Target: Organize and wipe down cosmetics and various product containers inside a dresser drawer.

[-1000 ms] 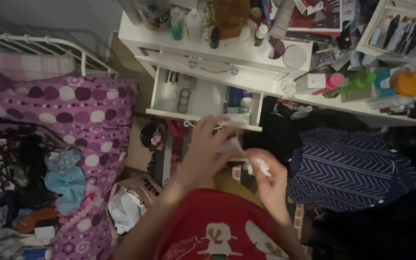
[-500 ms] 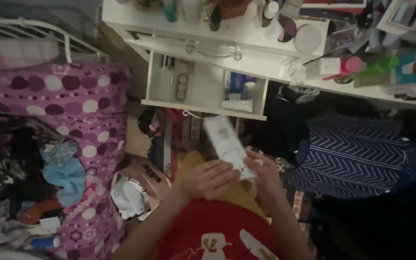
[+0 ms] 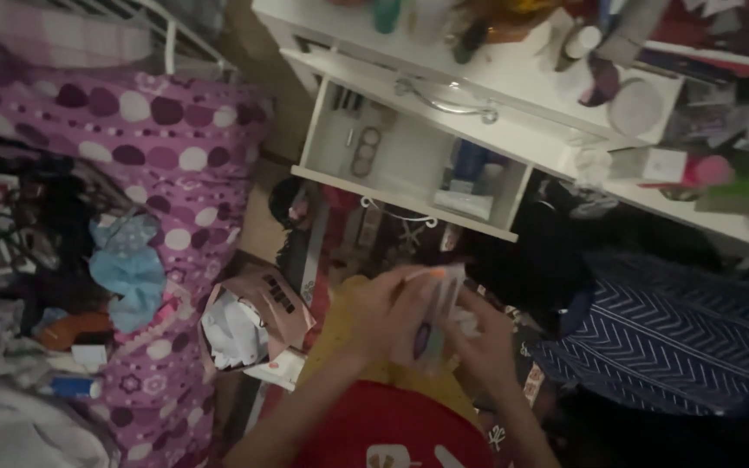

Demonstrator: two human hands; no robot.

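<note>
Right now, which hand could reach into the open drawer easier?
Probably the left hand. It sits a little higher, on the side nearer the open drawer, gripping the pale packet from above. The right hand cradles the packet lower down.

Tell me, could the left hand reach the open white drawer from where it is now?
Probably not at once: the left hand and right hand both grip a pale packet. The open drawer lies ahead, nothing between.

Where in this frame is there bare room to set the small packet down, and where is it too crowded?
Free patches: the open drawer floor between the round compacts and the blue bottle, and the white desk strip above the drawer handle. The desk's right side is crowded with bottles and boxes; the floor is cluttered. Both hands, left hand and right hand, grip the packet.
</note>
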